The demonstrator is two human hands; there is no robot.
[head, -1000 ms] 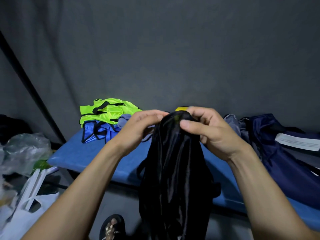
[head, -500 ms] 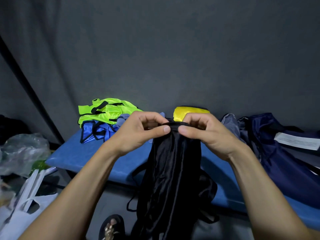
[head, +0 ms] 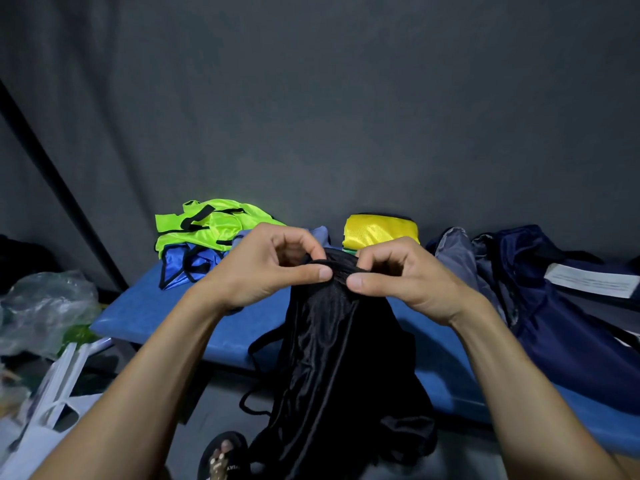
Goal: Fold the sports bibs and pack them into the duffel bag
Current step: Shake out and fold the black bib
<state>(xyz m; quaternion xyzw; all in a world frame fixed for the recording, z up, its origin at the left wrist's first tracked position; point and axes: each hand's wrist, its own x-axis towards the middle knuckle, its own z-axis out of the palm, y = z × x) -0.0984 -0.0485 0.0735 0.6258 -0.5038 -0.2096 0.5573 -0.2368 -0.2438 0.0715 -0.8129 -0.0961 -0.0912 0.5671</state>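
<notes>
1. The black bib (head: 332, 368) hangs at centre frame, its top edge bunched between both hands and its body dropping toward 6 o'clock, in front of the blue desk (head: 145, 317).
2. The left hand (head: 263, 271) pinches the bib's top edge between thumb and curled forefinger; its other fingers (head: 294, 237) are curled over behind the cloth.
3. The right hand (head: 408, 275) pinches the same edge just beside it, thumb in front and fingers curled; the two thumbs almost meet.
4. At 10 o'clock of the hands, a neon green bib (head: 211, 223) lies crumpled on top of a blue bib (head: 183, 265) on the desk.
5. At 12 o'clock, a folded yellow bib (head: 377, 230) sits at the back of the desk, with a strip of green just under it.
6. At 3 o'clock lies the navy duffel bag (head: 561, 327), slumped on the desk with a white paper (head: 588, 280) resting on it; what is inside it cannot be told.
7. At 8 o'clock, off the desk, lie a clear plastic bag (head: 45, 306) and a white plastic bag (head: 38, 434); their contents are unclear.
8. At 6 o'clock, a sandalled foot (head: 223, 459) stands on the floor.
</notes>
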